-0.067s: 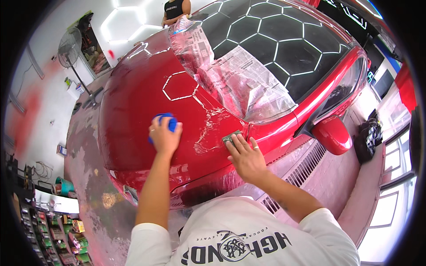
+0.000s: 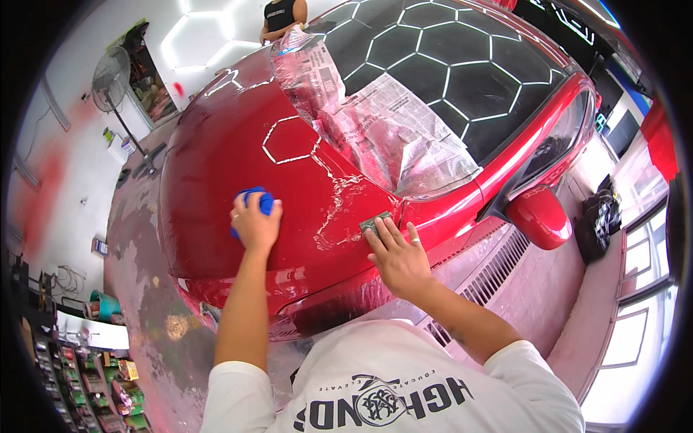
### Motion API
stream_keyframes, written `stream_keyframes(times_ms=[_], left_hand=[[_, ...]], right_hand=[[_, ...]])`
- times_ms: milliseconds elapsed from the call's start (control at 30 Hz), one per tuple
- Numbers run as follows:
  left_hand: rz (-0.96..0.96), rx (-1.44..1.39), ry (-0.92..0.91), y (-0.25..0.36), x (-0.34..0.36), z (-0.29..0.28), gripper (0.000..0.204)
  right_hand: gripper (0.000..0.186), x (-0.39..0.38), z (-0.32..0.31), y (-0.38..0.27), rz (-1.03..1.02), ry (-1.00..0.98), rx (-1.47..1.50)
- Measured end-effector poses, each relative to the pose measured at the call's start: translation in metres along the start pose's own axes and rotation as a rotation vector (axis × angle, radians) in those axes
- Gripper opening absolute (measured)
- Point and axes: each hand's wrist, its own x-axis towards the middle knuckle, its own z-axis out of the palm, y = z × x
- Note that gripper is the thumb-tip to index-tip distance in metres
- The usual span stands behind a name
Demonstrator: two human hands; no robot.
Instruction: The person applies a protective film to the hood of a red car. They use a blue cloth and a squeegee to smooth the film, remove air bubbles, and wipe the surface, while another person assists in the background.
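Your left hand [image 2: 254, 225] is on the hood [image 2: 209, 180] of the red car, fingers curled around a bunched blue cloth [image 2: 264, 202]. Cloth sits under palm and fingers; it bulges out past the knuckles on the far side, and a sliver shows at the hand's left edge. Ring on one finger. Forearm runs almost straight up from the lower edge of view.

Your right hand [image 2: 399, 261] lies well apart from the left, over near the hood's rear corner. Fingers out straight, palm down, one finger at the right standing off from the others. A small dark green pad [image 2: 370, 224] is beneath the fingertips; its far and left edges poke out ahead of them, the remainder covered. Cannot tell whether any finger hooks its edge. Pad is just left of the panel seam.

Between your hands, nearer the pad: pale wet-looking streaks [image 2: 338, 198] run down the paint. Above them, a bright hexagonal reflection [image 2: 290, 139] on the hood.

Beyond the pad, newspaper and clear film [image 2: 411, 133] cover the base of the windshield [image 2: 473, 54], the lower end close to the pad but apart from it. Red side mirror [image 2: 538, 216] off to your right. Upper left, a standing fan [image 2: 110, 81]; at the far side of the car, a person in a black sleeveless top [image 2: 281, 16].
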Motion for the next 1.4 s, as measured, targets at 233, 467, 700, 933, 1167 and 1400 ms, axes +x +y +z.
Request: stream_keyframes(times_ms=[233, 467, 700, 933, 1167, 1400], left_hand=[[-0.086, 0.044, -0.038, -0.062, 0.005, -0.01, 0.056], [-0.091, -0.034, -0.088, -0.05, 0.005, -0.008, 0.053], [-0.081, -0.037, -0.064, -0.064, 0.007, -0.016, 0.055], [-0.085, -0.09, -0.095, -0.065, 0.002, -0.019, 0.057], [-0.051, -0.058, -0.049, -0.063, 0.002, -0.017, 0.055], [-0.051, -0.129, -0.038, -0.07, 0.003, -0.008, 0.059]], right_hand=[[0.062, 0.023, -0.003, -0.035, 0.297, -0.015, -0.002], [0.064, 0.052, -0.001, -0.024, 0.465, 0.044, -0.101], [0.062, 0.035, -0.002, -0.046, 0.422, 0.026, -0.069], [0.059, 0.026, -0.034, -0.002, 0.154, -0.186, 0.042], [0.062, 0.079, -0.019, 0.02, -0.124, -0.181, -0.071], [0.057, 0.182, -0.004, 0.02, -0.163, -0.142, -0.03]])
